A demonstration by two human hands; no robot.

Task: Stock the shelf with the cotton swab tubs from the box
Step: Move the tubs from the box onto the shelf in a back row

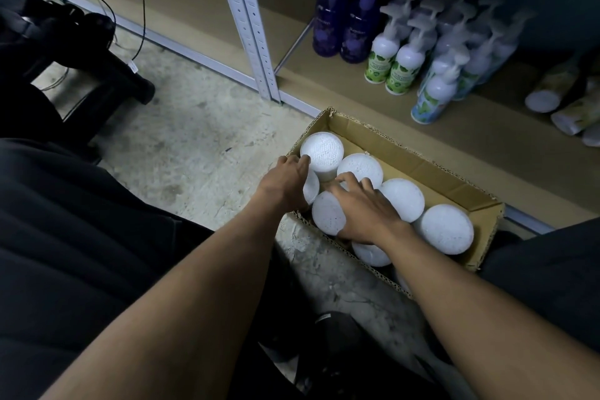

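Observation:
An open cardboard box (431,172) sits on the floor in front of the bottom shelf (341,81). Several round white cotton swab tubs stand upright in it. One tub (323,151) at the far left corner stands higher than the others, and my left hand (287,180) grips its near side with curled fingers. My right hand (363,208) lies over a tub (328,214) at the box's near edge, its fingers curling toward the gap between tubs. Other tubs (446,229) lie to the right of my hands.
The shelf holds purple pump bottles (337,26), white-and-green pump bottles (399,65), and tubes lying on their sides (558,97) at the right. A perforated metal upright (250,19) stands left of the box. A black chair base (107,75) and cables sit at the left.

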